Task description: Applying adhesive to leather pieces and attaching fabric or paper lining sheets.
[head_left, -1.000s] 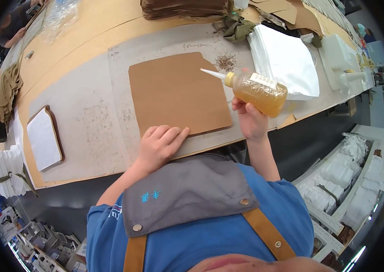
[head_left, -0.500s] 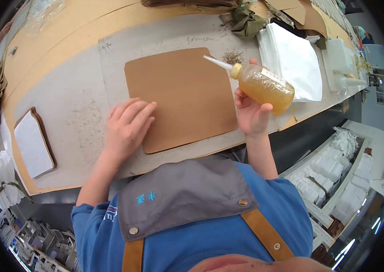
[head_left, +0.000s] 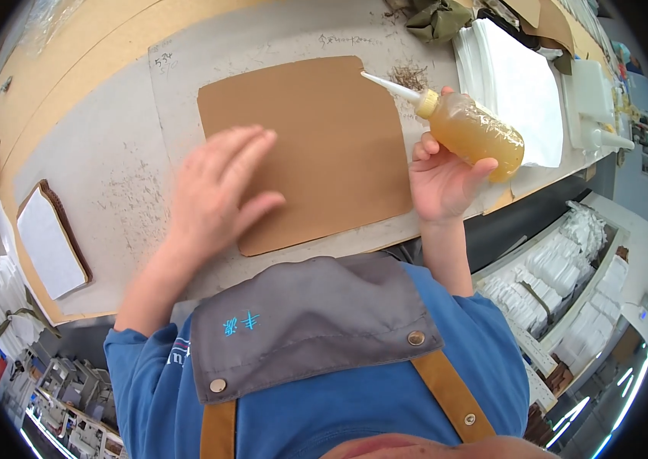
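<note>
A big tan table [head_left: 102, 53] has a grey, marked cover [head_left: 110, 153]. Lower right, white bundles [head_left: 561, 256] sit in rows. A flat brown piece [head_left: 324, 153] lies on the cover. The blurry left hand [head_left: 215, 183], thumb wide, is over its left side. The right hand [head_left: 446, 180] holds a yellowish bottle [head_left: 480, 138].

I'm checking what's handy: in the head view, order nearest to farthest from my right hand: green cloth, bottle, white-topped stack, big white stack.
1. Bottle, in your right hand.
2. Big white stack, right side.
3. Green cloth, top edge.
4. White-topped stack, far left.
</note>
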A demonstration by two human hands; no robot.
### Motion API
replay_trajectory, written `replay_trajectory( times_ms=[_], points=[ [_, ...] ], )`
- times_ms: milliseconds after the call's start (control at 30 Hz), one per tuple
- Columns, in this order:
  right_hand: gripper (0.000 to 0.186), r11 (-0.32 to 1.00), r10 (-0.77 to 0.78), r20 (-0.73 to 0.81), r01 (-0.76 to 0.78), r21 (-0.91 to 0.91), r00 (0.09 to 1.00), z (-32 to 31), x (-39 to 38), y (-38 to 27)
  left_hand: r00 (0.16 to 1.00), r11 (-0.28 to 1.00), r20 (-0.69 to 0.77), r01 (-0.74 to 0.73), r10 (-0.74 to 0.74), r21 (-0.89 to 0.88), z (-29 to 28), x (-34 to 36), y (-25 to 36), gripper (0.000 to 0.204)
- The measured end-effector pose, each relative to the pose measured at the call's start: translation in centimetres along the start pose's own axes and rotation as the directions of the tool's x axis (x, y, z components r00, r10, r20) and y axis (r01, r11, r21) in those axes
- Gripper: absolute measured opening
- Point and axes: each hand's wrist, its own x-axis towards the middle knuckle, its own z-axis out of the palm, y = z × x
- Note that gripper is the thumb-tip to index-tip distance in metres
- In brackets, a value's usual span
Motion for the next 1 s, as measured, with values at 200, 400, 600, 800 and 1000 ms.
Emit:
replay_trajectory(
  times_ms=[200, 400, 600, 800, 1000],
  points=[
    [0.095, 0.998, -0.04, -0.002, 0.04, 0.057, 0.999, -0.7, -0.6, -0.9, 0.994, 0.999, 0.104, -0.021, 0.018, 0.028, 3.3, -2.6, 5.1, 0.072],
    [0.099, 0.993, -0.05, -0.004, 0.05, 0.103, 0.999, -2.1, -2.4, -2.2, 0.997, 0.979, 0.035, -0.081, 0.075, 0.186, 4.4, -4.6, 6.6, 0.051],
    [0.104, 0.963, -0.068, 0.15, 0.025, 0.27, 0.986, -4.6, -4.0, -2.7, 0.992, 0.955, 0.119, -0.083, 0.05, 0.285, 2.9, -3.3, 9.0, 0.049],
    [0.111, 0.944, -0.029, 0.164, -0.027, 0.33, 0.986, -5.2, -5.0, -2.7, 0.993, 0.956, 0.106, -0.072, 0.043, 0.283, 3.6, -0.6, 7.8, 0.052],
    [0.113, 0.925, -0.038, 0.128, -0.014, 0.381, 0.991, -5.2, -5.0, -3.1, 0.848, 0.622, 0.213, 0.506, -0.485, -0.597, -2.7, 0.3, 0.9, 0.036]
  ],
)
